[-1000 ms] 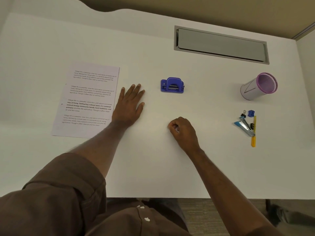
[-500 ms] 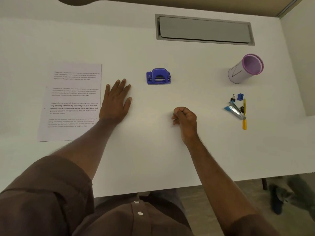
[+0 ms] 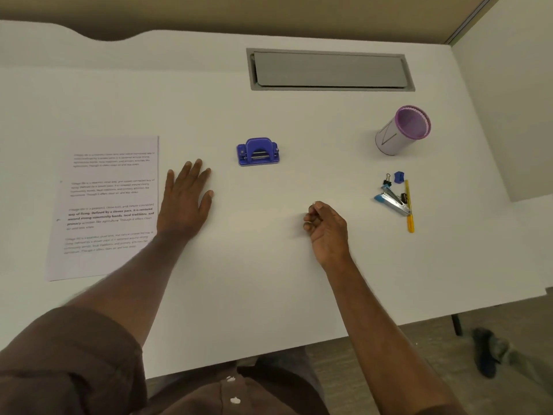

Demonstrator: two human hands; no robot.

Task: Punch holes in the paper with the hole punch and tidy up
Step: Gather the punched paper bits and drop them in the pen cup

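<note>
A printed sheet of paper [image 3: 110, 205] lies flat on the white desk [image 3: 269, 280] at the left. The blue hole punch [image 3: 258, 151] stands at the desk's middle, beyond both hands and touched by neither. My left hand [image 3: 187, 199] rests flat on the desk with straight fingers, just right of the paper's edge. My right hand [image 3: 326, 227] hovers low over the desk's middle with its fingers curled in. I cannot make out anything held in it.
A purple-rimmed pen cup [image 3: 402, 130] stands at the right. Nearer lie a stapler [image 3: 392, 202], a yellow pen [image 3: 409, 206], binder clips [image 3: 387, 180] and a small blue sharpener [image 3: 399, 177]. A grey cable hatch [image 3: 329, 70] is set into the desk at the back.
My right hand has lifted off the desk and turned, its fist loosening slightly. The left hand stays flat in place. The camera view has shifted.
</note>
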